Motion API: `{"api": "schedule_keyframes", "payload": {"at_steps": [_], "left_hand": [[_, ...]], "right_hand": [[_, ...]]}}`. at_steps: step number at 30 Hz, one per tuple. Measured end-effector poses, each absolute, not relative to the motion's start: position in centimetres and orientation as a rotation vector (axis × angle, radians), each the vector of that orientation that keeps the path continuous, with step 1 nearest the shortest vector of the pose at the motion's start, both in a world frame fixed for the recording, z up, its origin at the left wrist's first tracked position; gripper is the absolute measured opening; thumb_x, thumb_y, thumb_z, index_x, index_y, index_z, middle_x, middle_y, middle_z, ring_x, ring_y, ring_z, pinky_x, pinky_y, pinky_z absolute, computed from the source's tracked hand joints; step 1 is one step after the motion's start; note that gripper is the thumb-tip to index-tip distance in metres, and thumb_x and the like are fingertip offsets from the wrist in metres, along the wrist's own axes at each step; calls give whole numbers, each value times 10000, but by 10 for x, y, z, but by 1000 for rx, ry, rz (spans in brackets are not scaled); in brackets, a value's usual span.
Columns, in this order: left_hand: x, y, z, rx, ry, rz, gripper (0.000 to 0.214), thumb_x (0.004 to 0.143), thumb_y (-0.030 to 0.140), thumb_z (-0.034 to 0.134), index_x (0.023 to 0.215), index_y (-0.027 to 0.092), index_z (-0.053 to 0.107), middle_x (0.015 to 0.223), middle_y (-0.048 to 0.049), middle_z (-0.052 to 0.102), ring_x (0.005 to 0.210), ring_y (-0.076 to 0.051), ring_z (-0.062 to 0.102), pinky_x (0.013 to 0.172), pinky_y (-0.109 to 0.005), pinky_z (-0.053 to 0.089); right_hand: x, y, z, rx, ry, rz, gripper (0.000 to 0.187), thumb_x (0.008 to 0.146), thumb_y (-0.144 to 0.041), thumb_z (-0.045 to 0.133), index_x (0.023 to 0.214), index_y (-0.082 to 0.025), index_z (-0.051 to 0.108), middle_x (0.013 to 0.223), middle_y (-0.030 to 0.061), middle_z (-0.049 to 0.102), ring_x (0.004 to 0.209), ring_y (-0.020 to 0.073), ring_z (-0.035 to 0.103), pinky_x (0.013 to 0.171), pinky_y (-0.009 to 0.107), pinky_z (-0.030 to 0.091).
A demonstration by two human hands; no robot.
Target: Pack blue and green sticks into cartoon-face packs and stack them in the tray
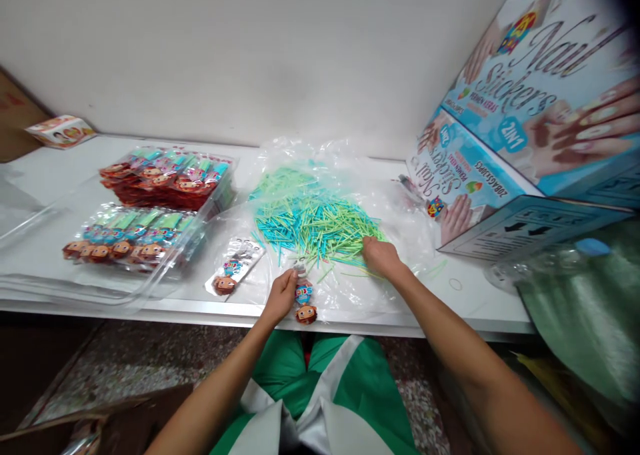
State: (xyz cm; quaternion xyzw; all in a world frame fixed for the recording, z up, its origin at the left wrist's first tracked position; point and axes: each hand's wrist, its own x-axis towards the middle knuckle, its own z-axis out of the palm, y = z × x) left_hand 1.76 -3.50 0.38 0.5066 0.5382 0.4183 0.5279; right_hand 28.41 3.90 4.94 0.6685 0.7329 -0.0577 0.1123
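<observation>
My left hand pinches the upper part of a small printed candy packet with a cartoon head at its bottom end. To the right, my right hand has its fingers curled at the edge of a heap of thin green and blue sticks; whether it grips any is hidden. The sticks lie on and partly inside a clear plastic bag. Left of my left hand, another packet of the same kind lies flat on the table.
A clear plastic tray on the left holds stacked rows of filled packets. Tall Nail Stickers boxes stand at the right, beside a clear bottle. A small box sits at the back left. The table's front edge runs just before me.
</observation>
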Motion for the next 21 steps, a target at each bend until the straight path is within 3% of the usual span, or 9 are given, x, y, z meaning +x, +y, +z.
{"api": "schedule_keyframes", "payload": {"at_steps": [8,21], "left_hand": [[12,-39,4,1336,1295,1000,472,819,565,409,875,149,625,700,-40,637,683,-182,571,636,-294,446],[13,-41,1,1430,1304,1026,419,865,510,359,828,163,591,642,6,533,658,-153,518,649,-266,410]], "right_hand": [[308,58,72,1947,2174,-172,264,896,-288,366,1067,-128,488,1038,148,609,923,235,596,689,270,390],[317,59,58,2246,2072,-157,311,894,-291,321,1072,-93,481,1020,186,591,897,280,600,729,343,400]]}}
